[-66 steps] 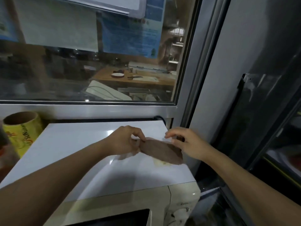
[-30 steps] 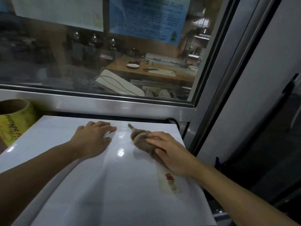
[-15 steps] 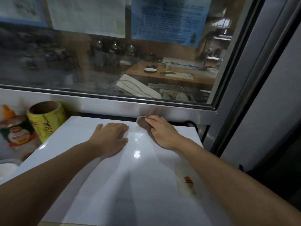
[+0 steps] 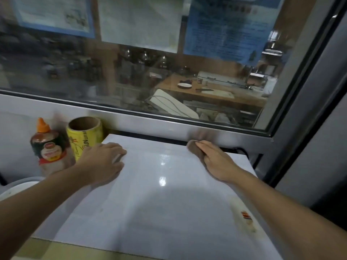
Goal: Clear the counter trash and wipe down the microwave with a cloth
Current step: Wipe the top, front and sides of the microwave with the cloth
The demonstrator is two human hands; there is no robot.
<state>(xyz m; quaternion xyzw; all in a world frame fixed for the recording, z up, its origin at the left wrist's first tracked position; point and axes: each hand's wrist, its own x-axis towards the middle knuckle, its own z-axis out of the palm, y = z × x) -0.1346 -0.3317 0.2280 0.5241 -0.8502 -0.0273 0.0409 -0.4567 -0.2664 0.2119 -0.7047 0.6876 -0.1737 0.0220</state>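
Cloth point(image 4: 195, 149) sits under the right hand point(image 4: 218, 162) at the far right corner of the microwave top point(image 4: 159, 194), close to the window frame point(image 4: 150, 124). The fingers lie flat and straight on the cloth and press it down; this grip is open, not curled round it. The cloth is brown and small, bunched long and thin, and its long side points from about 11 o'clock to 5 o'clock, the same way the hand points. A brownish stain point(image 4: 246, 216) with a little red mark lies on the white top at about 5 o'clock from the cloth, near the right edge and nearer the right arm. I think the cloth should slide back that way next. The left hand point(image 4: 105, 162) rests flat and open on the far left part, holding nothing. Beside it stand a yellow roll point(image 4: 84, 136) and a sauce bottle point(image 4: 47, 145).
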